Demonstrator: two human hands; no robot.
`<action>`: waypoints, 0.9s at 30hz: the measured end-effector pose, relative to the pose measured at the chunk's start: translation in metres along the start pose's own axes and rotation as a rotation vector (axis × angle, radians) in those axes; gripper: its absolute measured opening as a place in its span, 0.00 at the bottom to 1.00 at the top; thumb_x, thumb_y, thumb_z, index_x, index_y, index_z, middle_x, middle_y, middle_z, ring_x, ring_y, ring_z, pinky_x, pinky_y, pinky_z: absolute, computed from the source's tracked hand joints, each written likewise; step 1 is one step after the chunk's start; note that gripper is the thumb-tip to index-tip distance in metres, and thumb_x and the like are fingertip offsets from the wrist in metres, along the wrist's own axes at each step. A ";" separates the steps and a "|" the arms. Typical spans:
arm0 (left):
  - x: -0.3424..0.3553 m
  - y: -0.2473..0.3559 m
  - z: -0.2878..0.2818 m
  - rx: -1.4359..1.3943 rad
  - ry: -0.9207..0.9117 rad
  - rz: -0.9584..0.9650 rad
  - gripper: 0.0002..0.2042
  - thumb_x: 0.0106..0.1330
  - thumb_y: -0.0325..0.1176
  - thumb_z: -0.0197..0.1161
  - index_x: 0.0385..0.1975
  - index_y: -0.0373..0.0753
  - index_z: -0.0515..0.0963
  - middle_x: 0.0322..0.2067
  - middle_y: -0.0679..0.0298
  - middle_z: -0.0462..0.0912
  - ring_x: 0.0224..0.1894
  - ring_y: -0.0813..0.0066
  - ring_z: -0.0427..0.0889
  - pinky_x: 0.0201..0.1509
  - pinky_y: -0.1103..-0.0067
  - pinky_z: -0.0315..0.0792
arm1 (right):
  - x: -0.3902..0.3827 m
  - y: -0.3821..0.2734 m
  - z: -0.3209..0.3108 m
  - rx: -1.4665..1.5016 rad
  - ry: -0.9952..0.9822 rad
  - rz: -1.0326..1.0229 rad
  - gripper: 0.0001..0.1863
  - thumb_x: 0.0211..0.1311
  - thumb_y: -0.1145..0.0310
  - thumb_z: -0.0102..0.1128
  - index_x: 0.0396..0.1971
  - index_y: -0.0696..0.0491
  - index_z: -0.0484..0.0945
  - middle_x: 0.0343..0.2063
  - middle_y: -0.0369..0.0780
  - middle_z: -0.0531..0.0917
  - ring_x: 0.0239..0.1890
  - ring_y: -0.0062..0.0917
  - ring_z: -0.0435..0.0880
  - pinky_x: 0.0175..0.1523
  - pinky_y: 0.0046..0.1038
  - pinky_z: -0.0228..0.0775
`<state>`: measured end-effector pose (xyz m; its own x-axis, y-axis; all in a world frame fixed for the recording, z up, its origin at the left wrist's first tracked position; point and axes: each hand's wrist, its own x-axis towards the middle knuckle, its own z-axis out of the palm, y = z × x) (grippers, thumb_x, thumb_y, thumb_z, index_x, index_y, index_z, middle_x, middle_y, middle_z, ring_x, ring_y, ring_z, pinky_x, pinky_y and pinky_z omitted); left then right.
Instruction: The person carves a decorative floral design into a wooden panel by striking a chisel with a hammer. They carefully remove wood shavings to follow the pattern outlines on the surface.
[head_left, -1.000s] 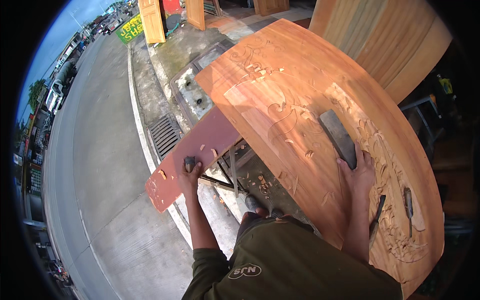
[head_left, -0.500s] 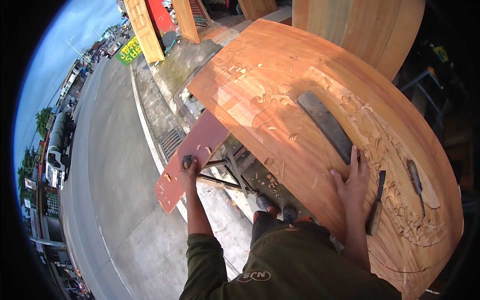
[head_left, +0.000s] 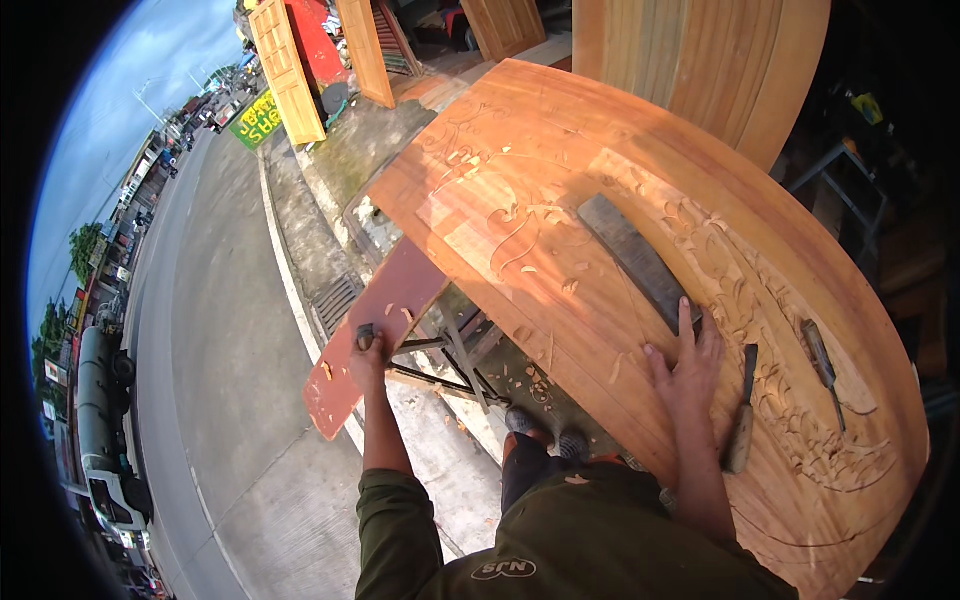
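My left hand is closed around a small dark block-like piece, its exact kind unclear, over a reddish-brown board. My right hand lies with fingers spread on a large carved wooden panel. Its index fingertip touches the near end of a long dark grey bar lying flat there. Right of this hand, a chisel with a wooden handle rests on the panel. Beyond it a second carving tool, thin-bladed, lies over the raised leaf carving.
Wood shavings are scattered over the panel. A metal folding stand is beneath the board. Wooden doors lean at the back, and a wide wooden panel stands behind the work. On the road at left is a tanker truck.
The tanker truck has come nearer along the road, lower in the picture. My hands keep their places on the block and panel; the whole view has shifted slightly.
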<state>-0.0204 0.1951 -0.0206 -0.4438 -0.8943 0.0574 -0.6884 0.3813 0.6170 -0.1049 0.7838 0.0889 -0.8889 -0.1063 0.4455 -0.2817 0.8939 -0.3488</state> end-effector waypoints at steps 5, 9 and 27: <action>-0.013 0.016 0.001 0.013 0.021 0.018 0.30 0.62 0.60 0.72 0.55 0.42 0.86 0.42 0.49 0.92 0.46 0.45 0.91 0.51 0.56 0.80 | 0.000 0.001 -0.002 -0.025 -0.011 0.011 0.49 0.63 0.52 0.75 0.82 0.46 0.63 0.73 0.59 0.67 0.72 0.56 0.68 0.77 0.56 0.57; -0.008 0.011 -0.004 0.015 0.039 0.020 0.30 0.62 0.60 0.72 0.53 0.42 0.87 0.40 0.49 0.92 0.45 0.44 0.91 0.50 0.55 0.81 | 0.002 -0.005 -0.006 0.029 0.000 0.016 0.50 0.62 0.55 0.76 0.82 0.45 0.62 0.74 0.60 0.66 0.72 0.57 0.68 0.77 0.55 0.57; -0.008 0.004 -0.001 0.013 0.005 0.013 0.31 0.62 0.62 0.69 0.55 0.44 0.86 0.42 0.48 0.92 0.46 0.44 0.91 0.52 0.55 0.81 | -0.002 -0.006 -0.005 0.013 -0.020 0.026 0.51 0.64 0.53 0.76 0.84 0.44 0.59 0.76 0.60 0.63 0.72 0.57 0.68 0.77 0.53 0.58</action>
<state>-0.0193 0.2041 -0.0178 -0.4501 -0.8903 0.0689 -0.6902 0.3958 0.6057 -0.0999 0.7812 0.0941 -0.9033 -0.0919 0.4191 -0.2626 0.8909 -0.3706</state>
